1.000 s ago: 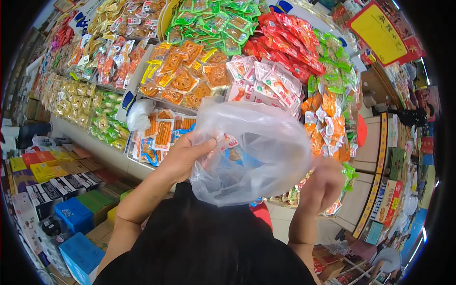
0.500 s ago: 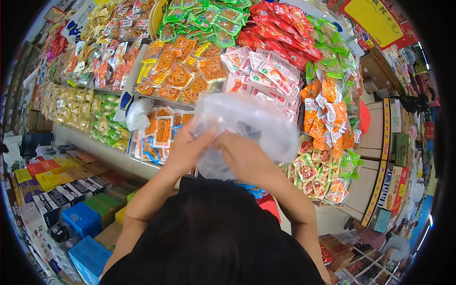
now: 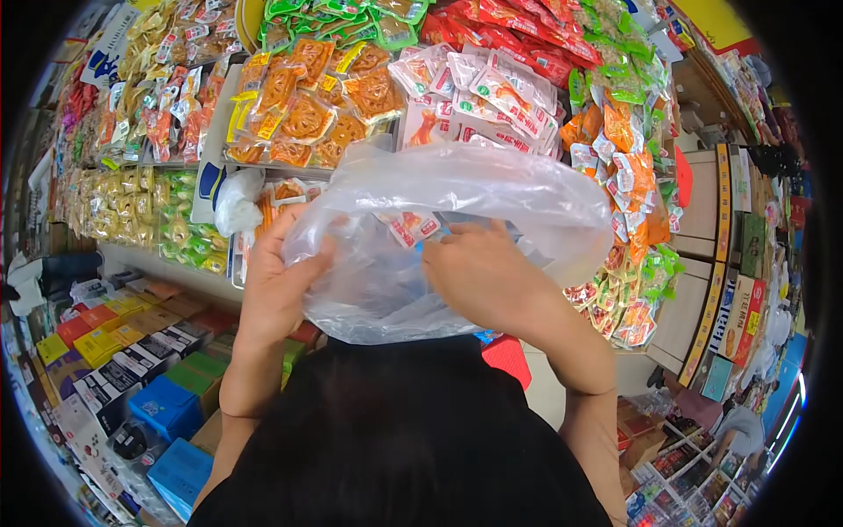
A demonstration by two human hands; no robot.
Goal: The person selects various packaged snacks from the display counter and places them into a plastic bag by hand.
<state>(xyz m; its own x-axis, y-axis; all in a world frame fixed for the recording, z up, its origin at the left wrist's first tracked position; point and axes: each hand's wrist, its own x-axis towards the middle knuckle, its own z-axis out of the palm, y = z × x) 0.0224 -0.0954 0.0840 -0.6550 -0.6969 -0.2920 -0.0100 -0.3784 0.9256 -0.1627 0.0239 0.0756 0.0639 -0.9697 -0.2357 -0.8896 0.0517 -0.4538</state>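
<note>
A clear plastic bag [image 3: 378, 290] is spread wide in front of my body, its mouth gaping upward. My left hand [image 3: 285, 281] grips the bag's left side, thumb and fingers pinching the film. Over the mouth, toward the right, is my right hand [image 3: 487, 272], with its fingers curled; what they hold, if anything, is hidden. A small white-and-red packet [image 3: 411, 228] shows at the opening beside the right fingertips; I cannot tell whether it lies inside or behind the film.
Behind the bag are brown snack packs [image 3: 307, 110], pink-and-white packets [image 3: 505, 88], red packets [image 3: 527, 39] and orange packets [image 3: 628, 184]. A bunched white plastic bag [image 3: 239, 202] hangs at the display's left. Coloured boxes [image 3: 162, 404] stand low on the left. Another person [image 3: 738, 435] is at lower right.
The hands have moved apart, left hand to the left and right hand to the right. The bag, bunched and blurred before, is now spread open. The view has shifted slightly.
</note>
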